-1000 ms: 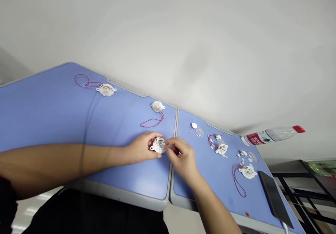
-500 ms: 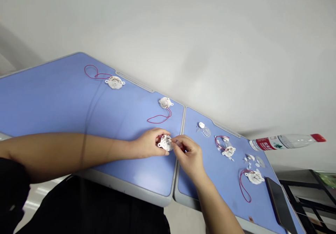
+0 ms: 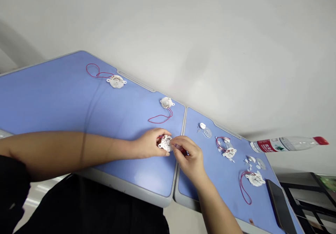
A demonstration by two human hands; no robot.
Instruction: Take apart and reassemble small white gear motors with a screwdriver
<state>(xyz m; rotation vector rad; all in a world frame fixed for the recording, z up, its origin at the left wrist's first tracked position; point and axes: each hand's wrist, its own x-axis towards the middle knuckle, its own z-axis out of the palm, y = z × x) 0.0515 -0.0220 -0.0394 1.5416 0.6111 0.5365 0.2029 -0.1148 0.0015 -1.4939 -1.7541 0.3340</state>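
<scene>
My left hand [image 3: 150, 143] is closed around a small round white plastic housing [image 3: 165, 143], thumb below and fingers above, just over the blue table. Red wire shows between the palm and the housing. My right hand [image 3: 191, 158] pinches a slim tool with a translucent red handle [image 3: 180, 149], apparently a screwdriver. Its tip points at the housing's face, where my right fingertips hide the contact. Behind my hands lies a similar white disc [image 3: 166, 103] with a red wire loop.
Another wired disc [image 3: 117, 81] lies far left on the blue table [image 3: 126, 104]. To the right are a clear cover [image 3: 207, 132], opened housings [image 3: 230, 153] [image 3: 256, 179] with red wires and small white parts, a water bottle [image 3: 288, 143] and a phone [image 3: 280, 206]. A seam divides the tabletops.
My right fingers have shifted slightly on the red handle, and the fingertips sit a little further over the housing. My left hand keeps its hold. The view has shifted a little.
</scene>
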